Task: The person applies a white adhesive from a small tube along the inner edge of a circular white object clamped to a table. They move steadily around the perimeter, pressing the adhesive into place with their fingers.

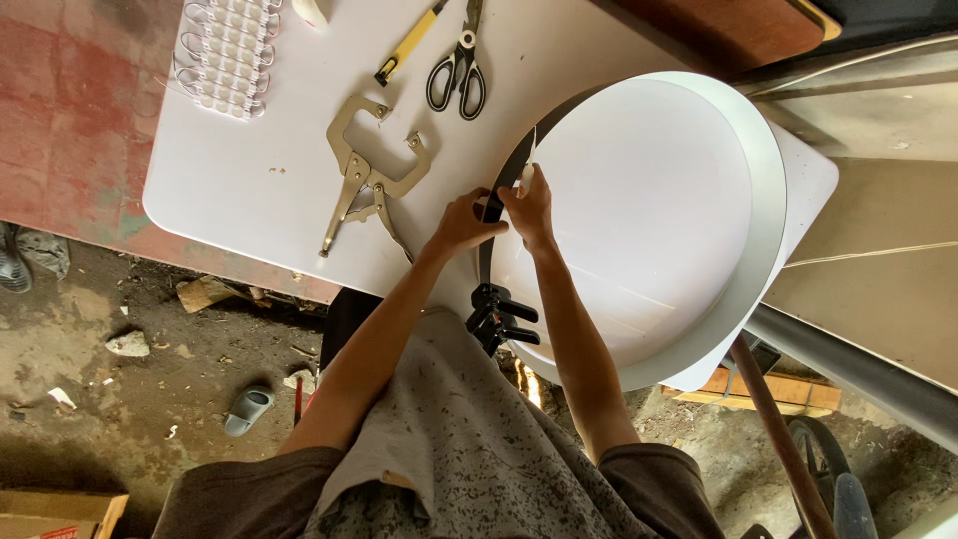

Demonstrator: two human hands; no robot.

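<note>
A large round white pan-shaped form (743, 299) with a raised rim lies on a white table (249, 180). Its left rim carries a dark strip (491, 215). My left hand (461, 222) pinches that dark strip from outside the rim. My right hand (529, 205) is just inside the rim, fingers closed on a small white piece (528, 172) at the strip's edge. A black spring clamp (496, 316) grips the rim below both hands.
Metal locking C-clamp pliers (367, 178) lie left of my hands. Black-handled scissors (458, 72), a yellow utility knife (407, 45) and a string of white light modules (225, 55) lie farther back. Dirt floor with debris is below the table's edge.
</note>
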